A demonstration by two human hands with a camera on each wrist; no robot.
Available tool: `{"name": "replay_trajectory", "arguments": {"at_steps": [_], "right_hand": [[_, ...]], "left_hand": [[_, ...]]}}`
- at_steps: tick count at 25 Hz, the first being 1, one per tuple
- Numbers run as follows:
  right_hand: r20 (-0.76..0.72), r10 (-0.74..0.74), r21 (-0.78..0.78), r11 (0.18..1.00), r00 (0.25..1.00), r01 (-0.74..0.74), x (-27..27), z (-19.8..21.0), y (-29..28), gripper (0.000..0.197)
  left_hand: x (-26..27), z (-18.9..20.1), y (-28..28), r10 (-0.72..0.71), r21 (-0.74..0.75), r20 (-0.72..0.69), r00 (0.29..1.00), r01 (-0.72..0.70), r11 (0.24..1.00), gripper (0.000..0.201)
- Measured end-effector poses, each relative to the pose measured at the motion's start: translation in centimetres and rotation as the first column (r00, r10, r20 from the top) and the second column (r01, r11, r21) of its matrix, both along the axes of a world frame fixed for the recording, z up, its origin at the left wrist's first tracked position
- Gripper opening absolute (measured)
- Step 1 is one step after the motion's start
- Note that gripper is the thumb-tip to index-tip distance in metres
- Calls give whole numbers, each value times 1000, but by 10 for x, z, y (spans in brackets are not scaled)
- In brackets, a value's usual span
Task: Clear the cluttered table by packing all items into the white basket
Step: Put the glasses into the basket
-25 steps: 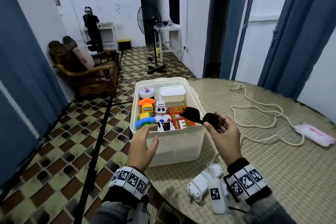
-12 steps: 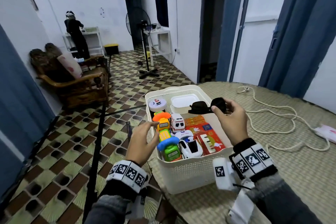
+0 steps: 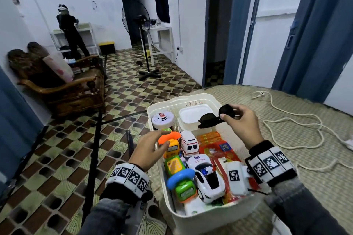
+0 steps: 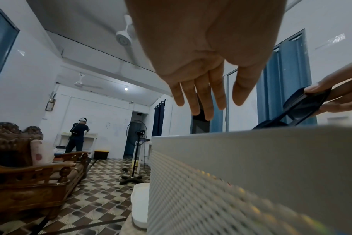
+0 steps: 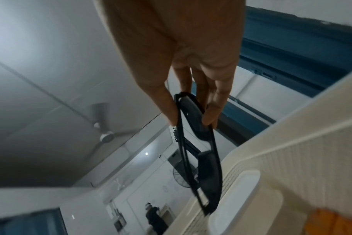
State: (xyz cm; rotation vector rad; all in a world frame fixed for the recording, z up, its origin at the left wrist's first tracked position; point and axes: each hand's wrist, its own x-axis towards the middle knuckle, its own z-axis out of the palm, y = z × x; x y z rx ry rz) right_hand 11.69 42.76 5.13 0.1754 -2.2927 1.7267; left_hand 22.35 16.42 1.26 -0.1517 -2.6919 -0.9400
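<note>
Black sunglasses (image 3: pixel 215 117) pinched by right hand (image 3: pixel 241 128) above toy-crowded white basket (image 3: pixel 193 217), left hand (image 3: pixel 148 151) spread

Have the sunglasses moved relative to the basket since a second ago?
Yes. The sunglasses went from the white basket's near rim to above its far end.

Your head view looks down on the basket (image 3: pixel 214 99); both wrist views look up, close beside it.
</note>
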Motion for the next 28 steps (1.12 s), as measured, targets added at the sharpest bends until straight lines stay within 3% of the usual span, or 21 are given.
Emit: {"name": "replay_trajectory", "arguments": {"at_steps": [3,7,11,15,20,28], "right_hand": [[14,52,130,990,999,-53,-32,-3,-4,40],[34,90,168,981,995,-94,-54,-8,-15,40],[13,148,216,965,989,-147,-69,-18,-25,41],[33,173,214,961,984,-176,-83,-22,-34,43],[52,270,265,924,961,-274,-98,-17,-58,41],[68,509,559,693,858,-455,-115,-16,-91,43]], "left_hand": [[-33,12,-13,-21,-60,74,997,26,998,60],[-67,26,-11,-83,-225,227,970,136,965,40],[-98,19,2,-164,-267,439,884,302,915,42],[-112,-3,5,-244,-341,567,787,494,800,45],[-107,-23,-1,-316,-371,503,804,531,762,49],[-98,-32,-9,-394,-310,329,858,492,813,44]]}}
